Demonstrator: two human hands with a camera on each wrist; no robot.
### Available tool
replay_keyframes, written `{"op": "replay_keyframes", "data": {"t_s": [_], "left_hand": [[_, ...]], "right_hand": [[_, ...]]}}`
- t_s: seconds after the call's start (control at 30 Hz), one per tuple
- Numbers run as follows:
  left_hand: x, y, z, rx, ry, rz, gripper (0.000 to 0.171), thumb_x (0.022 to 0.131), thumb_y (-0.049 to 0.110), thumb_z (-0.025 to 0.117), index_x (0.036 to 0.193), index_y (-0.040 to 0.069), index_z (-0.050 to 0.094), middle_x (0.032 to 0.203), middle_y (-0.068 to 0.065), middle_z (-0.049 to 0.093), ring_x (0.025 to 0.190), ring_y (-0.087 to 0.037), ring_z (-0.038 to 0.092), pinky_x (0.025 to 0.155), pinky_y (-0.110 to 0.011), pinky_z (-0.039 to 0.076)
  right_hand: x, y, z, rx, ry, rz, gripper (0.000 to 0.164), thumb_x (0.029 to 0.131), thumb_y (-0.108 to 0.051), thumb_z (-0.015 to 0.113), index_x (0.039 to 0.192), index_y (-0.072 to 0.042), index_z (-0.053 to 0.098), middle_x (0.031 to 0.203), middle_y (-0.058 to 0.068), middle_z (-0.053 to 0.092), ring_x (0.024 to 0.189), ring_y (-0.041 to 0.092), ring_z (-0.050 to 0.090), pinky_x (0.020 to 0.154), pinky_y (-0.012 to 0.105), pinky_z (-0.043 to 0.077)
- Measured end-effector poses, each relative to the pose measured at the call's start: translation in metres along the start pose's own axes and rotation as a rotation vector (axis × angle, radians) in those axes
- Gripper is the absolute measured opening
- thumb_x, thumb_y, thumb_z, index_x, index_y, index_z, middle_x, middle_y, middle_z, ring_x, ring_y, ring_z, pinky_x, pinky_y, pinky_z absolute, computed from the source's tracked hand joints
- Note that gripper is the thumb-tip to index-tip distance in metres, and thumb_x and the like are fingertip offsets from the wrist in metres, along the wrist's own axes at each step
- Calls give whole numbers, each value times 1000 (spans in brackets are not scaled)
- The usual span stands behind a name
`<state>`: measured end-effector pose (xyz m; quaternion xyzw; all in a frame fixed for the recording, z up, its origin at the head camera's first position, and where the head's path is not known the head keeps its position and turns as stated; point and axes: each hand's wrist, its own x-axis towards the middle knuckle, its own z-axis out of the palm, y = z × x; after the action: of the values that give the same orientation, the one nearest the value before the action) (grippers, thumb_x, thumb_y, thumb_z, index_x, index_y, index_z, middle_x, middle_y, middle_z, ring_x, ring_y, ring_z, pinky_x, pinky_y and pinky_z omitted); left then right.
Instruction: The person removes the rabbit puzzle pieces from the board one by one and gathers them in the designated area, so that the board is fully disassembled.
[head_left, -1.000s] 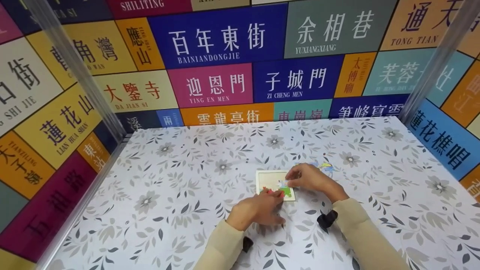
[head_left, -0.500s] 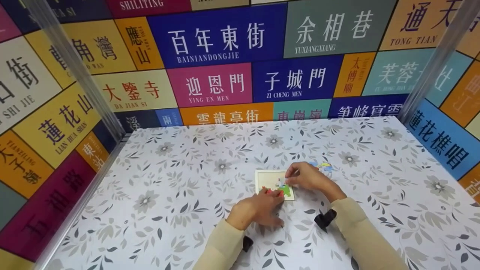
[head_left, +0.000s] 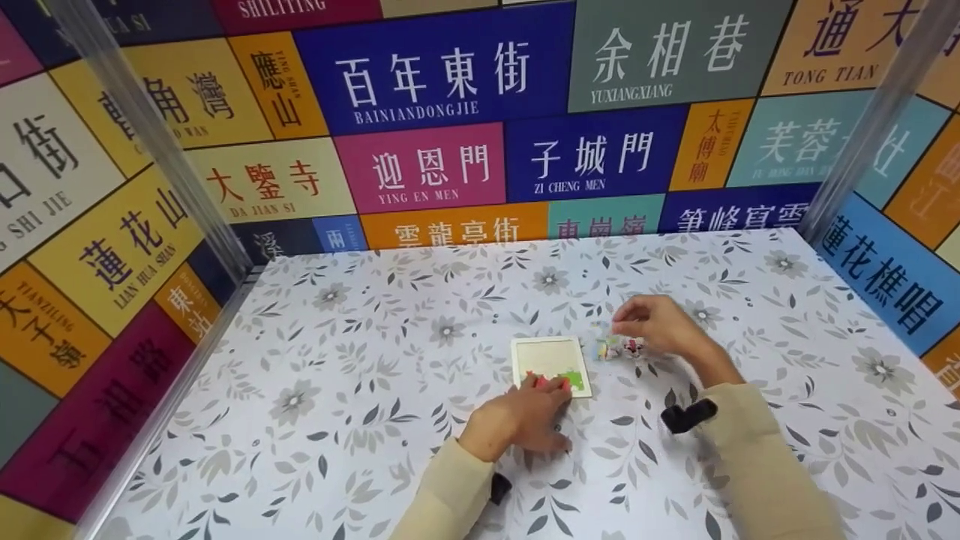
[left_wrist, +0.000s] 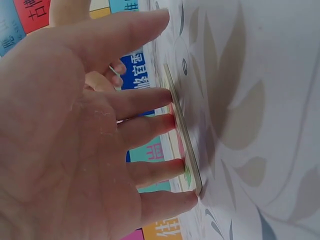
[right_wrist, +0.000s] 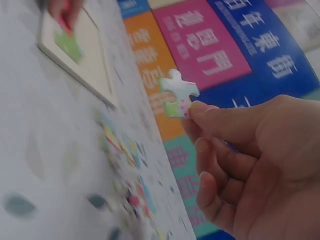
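A small wooden puzzle tray [head_left: 547,354] lies on the patterned tablecloth, with red and green pieces along its near side. My left hand [head_left: 517,421] rests its extended fingertips on that near side, covering part of the red; in the left wrist view the fingers reach the tray edge [left_wrist: 186,137]. Between thumb and forefinger, my right hand [head_left: 664,330] pinches a puzzle piece [right_wrist: 176,95], pale blue with a green corner and pink dots. That hand is raised over several loose puzzle pieces [head_left: 634,346] to the right of the tray.
The white tablecloth [head_left: 375,450] with grey leaves spreads around the tray. Behind it stands a wall of coloured sign panels [head_left: 435,79]. Clear upright posts [head_left: 862,127] rise at the back corners. Dark straps [head_left: 688,415] sit at the wrists.
My right hand has moved from the tray's right edge, away and to the right, over the loose pieces. A pale piece beside the green one has left the tray. The left hand stays put.
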<state>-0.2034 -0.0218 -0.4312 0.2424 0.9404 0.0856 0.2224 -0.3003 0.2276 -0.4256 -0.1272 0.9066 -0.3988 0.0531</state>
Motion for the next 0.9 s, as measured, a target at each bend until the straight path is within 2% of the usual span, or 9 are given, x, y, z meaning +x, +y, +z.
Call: {"op": "replay_keyframes", "data": {"t_s": [0.17,0.43,0.57,0.67,0.73,0.8,0.9], "left_hand": [[1,-2,0,4,29,18,68,93,41,66,154,25,40,165,10,29,155,-32,22,124,-48,27],[1,-1,-1,34,64,35,61,96,36,63,152,22,45,163,7,34,154,-33,26,125,-53,24],[1,4,1,128,153,75,51,97,37,64,144,20,55,157,5,43,148,-28,38,123,-52,28],[0,12,3,208,241,89,44,97,41,64,135,19,62,146,3,52,135,-23,49,119,-48,36],[-1,18,5,233,264,84,44,96,43,63,134,19,62,141,2,53,130,-20,51,117,-44,39],[-2,25,8,240,250,70,51,96,45,63,138,18,59,145,0,51,134,-20,48,117,-42,39],[-2,33,12,232,185,38,63,95,50,63,148,19,49,157,-1,39,146,-21,38,120,-43,36]], "right_hand": [[-7,20,-24,14,2,31,22,92,-13,71,105,5,68,95,11,74,80,5,62,72,20,51],[-12,50,-41,-10,-76,184,29,92,-17,72,109,6,67,84,-2,69,73,10,57,64,24,48],[-13,58,-41,-9,-88,247,28,91,-15,73,107,6,67,80,-5,67,70,11,56,62,26,50],[-11,59,-39,-32,-78,256,25,90,-14,74,104,6,67,81,-3,66,70,10,55,62,25,49],[-11,58,-37,-52,-73,258,24,89,-14,74,102,5,68,84,0,66,71,10,55,63,24,48],[-11,56,-37,-78,-68,254,23,89,-13,74,102,4,68,87,3,66,74,11,54,65,24,47],[-11,51,-37,-115,-54,239,23,90,-13,72,105,4,69,94,9,68,81,16,56,70,26,46]]}}
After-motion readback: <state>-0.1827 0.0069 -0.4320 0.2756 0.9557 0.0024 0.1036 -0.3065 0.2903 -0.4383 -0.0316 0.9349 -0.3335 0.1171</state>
